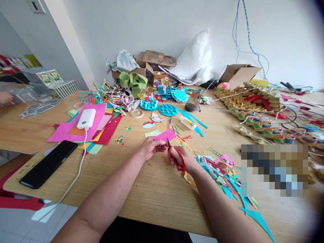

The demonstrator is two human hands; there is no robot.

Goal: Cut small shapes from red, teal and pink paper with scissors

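Observation:
Between the thumb and fingers of my left hand (151, 147) is a piece of pink paper (165, 135) with a dark drawn outline on it. My right hand (181, 157) grips red-handled scissors (182, 162), their dark blades at the paper's lower edge. Just beyond lie a paper fish cutout (156, 117), a red and pale blue cutout (148, 125) and a pale green paper piece (153, 133). Thin coloured strips (182, 136) and a glue bottle (188, 123) are to the right of the paper.
Paper scraps (225, 175) spread beside my right forearm. On the left are coloured sheets (60, 130) under a white power bank (86, 118), and a black phone (48, 164). Blue scalloped discs (168, 110), a tape roll (136, 113), a jar (194, 100) and egg cartons (229, 96) stand farther back.

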